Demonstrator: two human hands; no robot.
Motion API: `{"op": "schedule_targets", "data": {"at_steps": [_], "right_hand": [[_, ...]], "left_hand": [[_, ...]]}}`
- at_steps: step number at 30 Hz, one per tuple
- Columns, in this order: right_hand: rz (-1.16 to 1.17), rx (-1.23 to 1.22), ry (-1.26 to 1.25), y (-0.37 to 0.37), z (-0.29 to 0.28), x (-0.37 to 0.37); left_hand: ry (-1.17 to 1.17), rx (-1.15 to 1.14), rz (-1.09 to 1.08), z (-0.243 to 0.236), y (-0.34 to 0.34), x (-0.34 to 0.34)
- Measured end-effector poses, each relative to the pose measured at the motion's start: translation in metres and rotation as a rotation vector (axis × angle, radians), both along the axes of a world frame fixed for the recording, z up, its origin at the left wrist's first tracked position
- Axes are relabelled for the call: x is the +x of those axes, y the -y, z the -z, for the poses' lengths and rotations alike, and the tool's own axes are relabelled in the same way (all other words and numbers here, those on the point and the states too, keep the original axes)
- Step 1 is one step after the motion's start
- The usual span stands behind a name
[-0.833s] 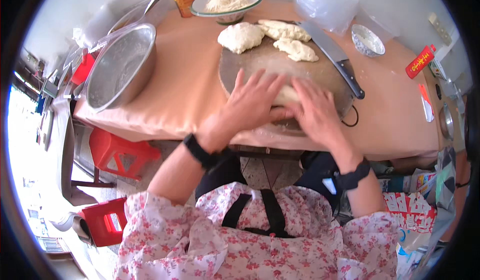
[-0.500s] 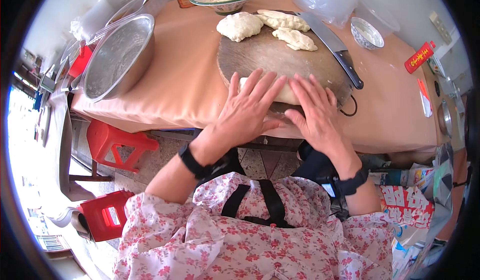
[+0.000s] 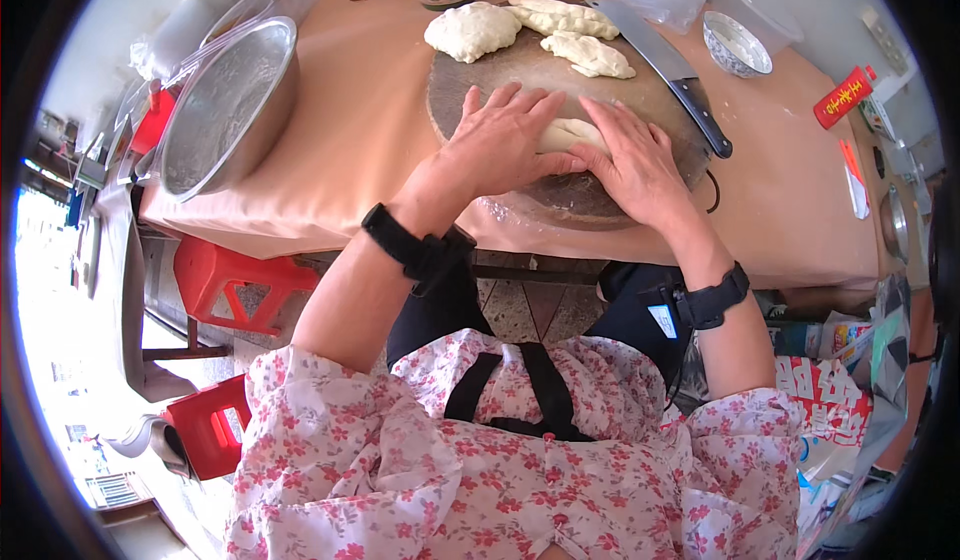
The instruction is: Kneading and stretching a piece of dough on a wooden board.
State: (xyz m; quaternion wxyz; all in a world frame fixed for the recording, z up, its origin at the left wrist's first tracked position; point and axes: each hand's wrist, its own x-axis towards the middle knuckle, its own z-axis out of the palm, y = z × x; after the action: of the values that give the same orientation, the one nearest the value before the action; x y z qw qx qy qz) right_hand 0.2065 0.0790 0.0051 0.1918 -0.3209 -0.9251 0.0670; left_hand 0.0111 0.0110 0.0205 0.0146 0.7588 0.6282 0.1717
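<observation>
Dough roll (image 3: pixel 571 136) sits crosswise between left hand (image 3: pixel 505 148) and right hand (image 3: pixel 632 165), middle exposed, ends hidden under the fingers. Both hands palm down, fingers loosely spread, thumbs stretched inward along its near side, tips nearly meeting. Can't tell how hard they press. Wooden cutting board (image 3: pixel 655 88) underneath. Beyond the hands: three dough lumps (image 3: pixel 472 32). Cleaver (image 3: pixel 655 58) on the board, ahead and right of right hand. Metal basin (image 3: pixel 226 110) well left of left hand, on the table (image 3: pixel 350 100).
</observation>
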Motion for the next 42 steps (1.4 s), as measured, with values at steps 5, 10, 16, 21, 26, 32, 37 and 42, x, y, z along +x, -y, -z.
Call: {"op": "schedule_targets", "data": {"at_steps": [5,10,16,21,26,32,37,42], "right_hand": [[-0.136,-0.106,-0.189,0.013,0.000,0.004],[-0.151,-0.064,-0.274,0.046,-0.005,0.011],[-0.122,-0.140,-0.287,0.048,-0.009,0.012],[-0.015,0.081,-0.158,0.025,-0.006,0.009],[-0.017,0.151,-0.071,0.024,0.003,-0.001],[0.056,-0.018,0.030,-0.011,0.001,-0.005],[0.057,0.008,0.002,0.005,0.009,0.002],[-0.056,0.089,0.000,0.054,-0.002,0.025]], "left_hand": [[0.251,0.131,0.111,0.016,0.021,-0.013],[0.380,0.141,0.115,0.008,0.053,-0.007],[0.418,0.052,0.024,-0.005,0.050,-0.013],[0.008,0.316,-0.054,0.005,0.039,0.008],[-0.076,0.133,-0.010,0.016,0.030,0.012],[-0.053,-0.120,-0.011,-0.008,-0.007,0.005],[-0.071,-0.050,0.014,0.004,0.013,0.009],[-0.085,0.098,0.042,0.015,0.068,0.016]]}}
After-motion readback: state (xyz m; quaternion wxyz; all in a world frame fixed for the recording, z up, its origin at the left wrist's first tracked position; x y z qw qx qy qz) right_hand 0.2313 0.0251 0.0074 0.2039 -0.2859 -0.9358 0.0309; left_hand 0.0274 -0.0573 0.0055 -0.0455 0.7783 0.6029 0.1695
